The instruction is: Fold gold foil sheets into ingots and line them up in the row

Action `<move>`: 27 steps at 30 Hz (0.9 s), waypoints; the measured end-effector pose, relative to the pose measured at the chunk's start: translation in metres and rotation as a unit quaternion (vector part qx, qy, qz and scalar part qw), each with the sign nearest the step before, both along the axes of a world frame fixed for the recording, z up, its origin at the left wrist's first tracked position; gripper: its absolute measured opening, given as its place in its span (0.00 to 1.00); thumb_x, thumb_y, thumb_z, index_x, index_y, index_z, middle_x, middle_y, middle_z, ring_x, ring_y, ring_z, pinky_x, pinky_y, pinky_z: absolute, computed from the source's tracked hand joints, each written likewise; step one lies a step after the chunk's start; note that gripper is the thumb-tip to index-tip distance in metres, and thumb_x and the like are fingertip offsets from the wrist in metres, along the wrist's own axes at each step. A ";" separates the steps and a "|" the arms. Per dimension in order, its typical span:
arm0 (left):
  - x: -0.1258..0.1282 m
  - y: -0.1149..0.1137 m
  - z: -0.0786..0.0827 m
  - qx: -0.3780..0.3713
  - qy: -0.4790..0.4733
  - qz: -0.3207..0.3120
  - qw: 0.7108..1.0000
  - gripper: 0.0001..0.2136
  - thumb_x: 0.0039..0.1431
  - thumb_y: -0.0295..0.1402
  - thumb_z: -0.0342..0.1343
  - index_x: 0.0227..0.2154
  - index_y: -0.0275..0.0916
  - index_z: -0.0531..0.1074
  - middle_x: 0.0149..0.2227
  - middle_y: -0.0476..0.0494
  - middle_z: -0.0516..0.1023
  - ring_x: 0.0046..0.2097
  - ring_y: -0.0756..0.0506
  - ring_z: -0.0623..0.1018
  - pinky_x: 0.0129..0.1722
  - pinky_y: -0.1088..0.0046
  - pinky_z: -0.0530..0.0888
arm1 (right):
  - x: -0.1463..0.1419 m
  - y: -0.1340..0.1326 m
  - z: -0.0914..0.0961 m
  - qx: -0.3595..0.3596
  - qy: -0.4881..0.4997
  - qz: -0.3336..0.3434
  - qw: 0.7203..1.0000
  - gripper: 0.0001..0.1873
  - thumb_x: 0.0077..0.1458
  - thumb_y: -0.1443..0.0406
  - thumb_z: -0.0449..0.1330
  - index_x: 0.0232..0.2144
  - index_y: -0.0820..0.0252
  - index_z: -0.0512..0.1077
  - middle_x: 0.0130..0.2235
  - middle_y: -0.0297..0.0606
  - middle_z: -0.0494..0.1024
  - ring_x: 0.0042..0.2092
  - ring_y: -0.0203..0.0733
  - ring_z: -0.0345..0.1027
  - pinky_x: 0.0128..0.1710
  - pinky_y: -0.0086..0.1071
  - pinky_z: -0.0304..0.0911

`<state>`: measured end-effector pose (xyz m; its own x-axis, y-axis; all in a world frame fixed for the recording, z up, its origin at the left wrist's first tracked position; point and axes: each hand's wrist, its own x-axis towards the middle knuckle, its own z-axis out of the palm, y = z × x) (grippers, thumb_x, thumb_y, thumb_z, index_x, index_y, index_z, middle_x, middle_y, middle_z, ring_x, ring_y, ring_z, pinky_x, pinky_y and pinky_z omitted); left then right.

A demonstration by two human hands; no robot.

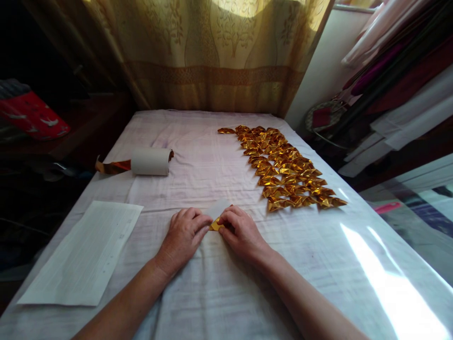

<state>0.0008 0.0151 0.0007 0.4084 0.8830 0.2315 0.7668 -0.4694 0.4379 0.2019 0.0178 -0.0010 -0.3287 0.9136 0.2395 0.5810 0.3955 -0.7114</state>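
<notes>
Between my two hands is a sheet of gold foil paper [215,225], partly folded, with its pale back [218,206] showing beyond the fingers. My left hand [186,231] pinches its left side between thumb and fingers. On the right side, my right hand [240,229] grips the same paper with bent fingers. Much of the fold is hidden under the fingertips. Ahead and to the right, several folded gold foil pieces [283,160], pointed at the ends, lie in close rows on the cloth.
A roll with a pale outside [150,161] lies at the left, with a copper-coloured strip [115,166] trailing from it. Nearer is a white printed sheet [85,255]. A white cloth [198,302] covers the table. Behind hangs a gold curtain [212,61]; clothes [406,94] hang at right.
</notes>
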 end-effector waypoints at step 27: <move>0.006 0.021 0.034 0.243 0.285 -0.197 0.906 0.10 0.68 0.25 0.46 0.35 0.39 0.72 0.28 0.46 0.75 0.31 0.46 0.73 0.35 0.66 0.64 | 0.038 0.008 -0.009 0.132 -0.119 -0.024 0.984 0.14 0.57 0.70 0.60 0.44 0.53 0.78 0.52 0.45 0.75 0.52 0.50 0.67 0.51 0.45 0.64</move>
